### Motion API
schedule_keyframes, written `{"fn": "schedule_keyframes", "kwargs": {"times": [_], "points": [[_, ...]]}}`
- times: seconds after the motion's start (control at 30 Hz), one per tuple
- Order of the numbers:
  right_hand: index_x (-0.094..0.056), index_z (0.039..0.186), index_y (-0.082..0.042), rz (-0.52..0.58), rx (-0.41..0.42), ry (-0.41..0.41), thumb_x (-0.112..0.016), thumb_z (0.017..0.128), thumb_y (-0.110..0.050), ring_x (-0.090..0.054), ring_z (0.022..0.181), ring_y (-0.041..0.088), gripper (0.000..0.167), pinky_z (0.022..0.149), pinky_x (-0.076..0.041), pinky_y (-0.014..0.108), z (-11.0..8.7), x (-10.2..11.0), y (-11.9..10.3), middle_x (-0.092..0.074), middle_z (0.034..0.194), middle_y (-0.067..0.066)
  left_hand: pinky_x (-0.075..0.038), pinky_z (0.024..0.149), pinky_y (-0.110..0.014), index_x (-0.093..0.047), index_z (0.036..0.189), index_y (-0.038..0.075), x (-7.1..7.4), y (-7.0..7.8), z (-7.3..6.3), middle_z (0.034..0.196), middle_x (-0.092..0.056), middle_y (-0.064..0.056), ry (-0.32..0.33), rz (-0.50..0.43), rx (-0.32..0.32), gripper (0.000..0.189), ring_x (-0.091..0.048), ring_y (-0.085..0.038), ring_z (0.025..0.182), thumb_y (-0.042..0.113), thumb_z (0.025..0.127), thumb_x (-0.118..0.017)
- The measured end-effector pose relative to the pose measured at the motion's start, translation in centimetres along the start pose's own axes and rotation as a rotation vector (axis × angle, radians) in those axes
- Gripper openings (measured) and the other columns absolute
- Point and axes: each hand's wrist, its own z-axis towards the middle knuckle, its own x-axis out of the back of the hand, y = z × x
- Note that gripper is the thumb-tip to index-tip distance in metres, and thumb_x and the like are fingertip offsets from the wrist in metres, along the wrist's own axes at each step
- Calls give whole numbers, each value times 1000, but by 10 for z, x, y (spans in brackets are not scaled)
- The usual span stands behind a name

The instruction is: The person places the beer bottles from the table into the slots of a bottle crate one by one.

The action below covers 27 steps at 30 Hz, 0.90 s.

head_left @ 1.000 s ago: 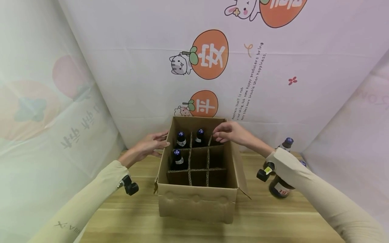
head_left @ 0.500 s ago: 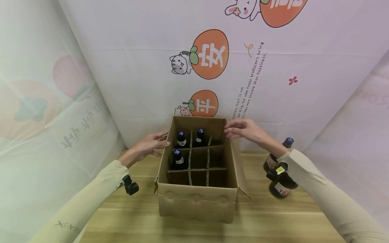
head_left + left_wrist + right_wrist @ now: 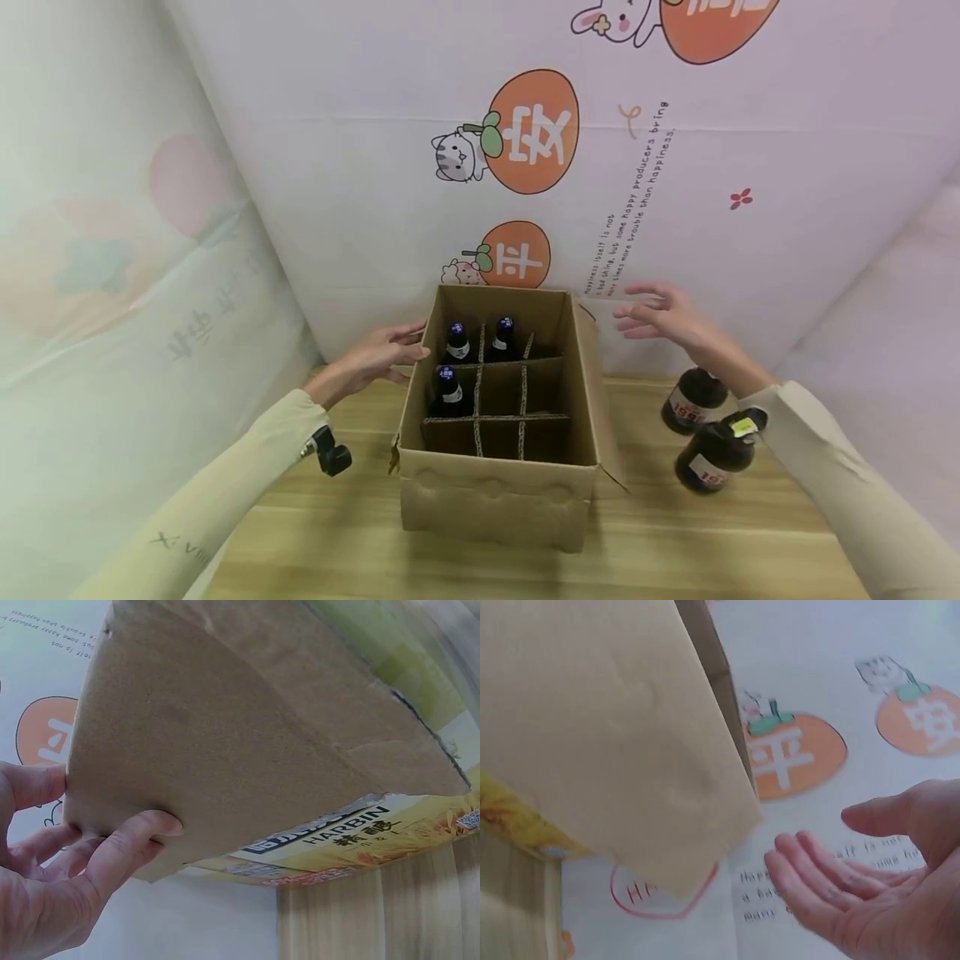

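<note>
While the left hand (image 3: pixel 378 354) rests loosely extended fingers against a side flap (image 3: pixel 225 727) of the cardboard carton (image 3: pixel 495 500), the right hand (image 3: pixel 667 318) hangs in the air off the opposite wall, fingers relaxed and parted, holding nothing. Standing on the wooden table (image 3: pixel 675 550), the carton carries three blue-capped bottles (image 3: pixel 452 398): two in the far row's left and middle cells, one in the middle row's left cell. Two dark bottles (image 3: pixel 690 408) stand outside, to the right. Good handling likely calls for steady left-hand support, a firm neck grip on any bottle and an upright path clear of the divider edges (image 3: pixel 523 390).
</note>
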Motion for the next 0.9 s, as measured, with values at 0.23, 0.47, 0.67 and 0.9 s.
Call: {"fn": "schedule_keyframes", "kwargs": {"times": [0.23, 0.47, 0.67, 0.9], "points": [[-18, 155, 19, -74, -97, 31, -51, 109, -10, -70, 87, -3, 64, 87, -63, 23, -12, 33, 17, -68, 129, 27, -61, 99, -49, -18, 168, 12, -2, 2, 3, 169, -28, -23, -2, 9, 6, 77, -42, -50, 146, 13, 104, -60], [-42, 144, 18, -303, -116, 16, -50, 111, -17, -68, 88, -6, 49, 85, -61, 21, -22, 59, 36, -56, 141, 38, -59, 102, -51, -20, 168, 12, -1, 2, 5, 168, -31, -23, 0, 1, 3, 76, -41, -49, 147, 15, 104, -61], [-47, 139, 21, -378, -124, 15, -50, 110, -14, -68, 84, -4, 46, 80, -62, 20, -35, 74, 53, -64, 131, 37, -59, 102, -52, -20, 168, 10, -1, 3, 5, 167, -30, -26, -4, 12, -5, 76, -41, -51, 146, 14, 104, -61], [-59, 130, 18, -475, -165, 14, -55, 106, -15, -70, 89, 5, 40, 80, -58, 25, -52, 88, 66, -77, 112, 24, -57, 104, -54, -20, 168, 12, -1, 2, 3, 170, -23, -25, 0, 6, -1, 76, -43, -47, 146, 14, 104, -61]]}}
